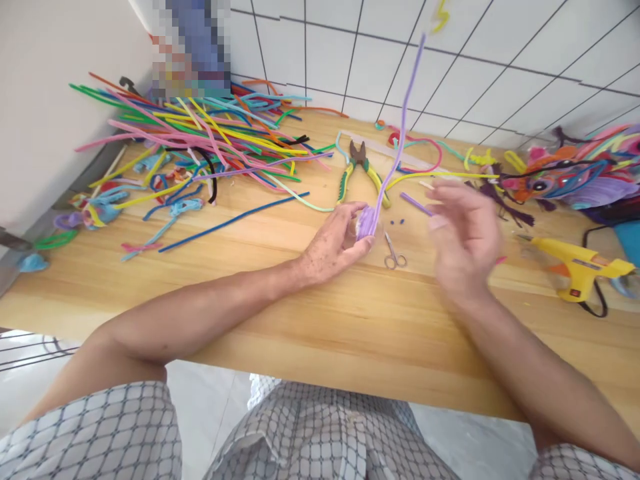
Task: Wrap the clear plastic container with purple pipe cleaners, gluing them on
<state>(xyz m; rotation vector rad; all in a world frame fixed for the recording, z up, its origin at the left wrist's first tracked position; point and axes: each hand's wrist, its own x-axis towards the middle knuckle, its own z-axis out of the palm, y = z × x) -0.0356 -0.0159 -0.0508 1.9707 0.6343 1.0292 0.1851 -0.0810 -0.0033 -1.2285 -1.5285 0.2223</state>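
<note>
- On the table (280,320), at left, heaped pipe cleaners (235,139)
- At centre, pinched in the left hand (334,243), purple roll (367,224) with strand (404,117) rising; probably a winding step
- Farther over, right hand (465,237), blurred, curled, cannot tell if pinching anything; next, likely, catch the strand and wrap it snugly

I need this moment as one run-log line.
left hand: holding purple bundle; purple stem: extends from bundle; right hand: blurred, grip unclear; small scissors: between hands; pliers: open

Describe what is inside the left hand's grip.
The left hand holds a purple bundle, with a long purple strand rising from it. The side covered by the hand cannot be seen.
</note>
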